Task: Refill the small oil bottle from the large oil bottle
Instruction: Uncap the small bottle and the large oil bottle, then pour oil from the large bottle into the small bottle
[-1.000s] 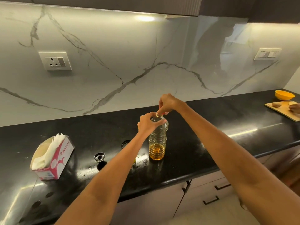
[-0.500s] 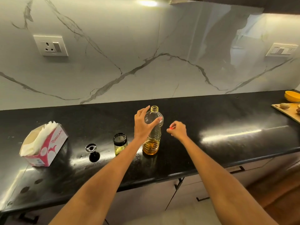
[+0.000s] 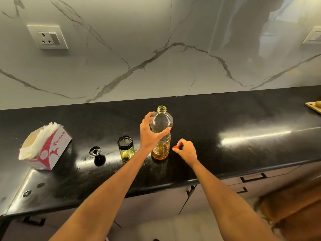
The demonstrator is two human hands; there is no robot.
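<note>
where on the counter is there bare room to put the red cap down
Widest bare stretch: the counter right of the right hand, up to the cutting board. Another strip lies behind the large bottle, along the wall. Crowded on the left: small jar, black stopper and tissue box.

a black countertop (image 3: pixel 225 119) runs under a white marble-look wall (image 3: pixel 156 40) veined in grey, with a socket plate (image 3: pixel 47 37) at upper left and a switch plate (image 3: pixel 313 37) at the right edge. an open tissue box (image 3: pixel 45 148) lies tilted at left, a wooden board (image 3: pixel 313 107) pokes in at far right, and drawers with black handles (image 3: pixel 253 177) sit below.
</note>
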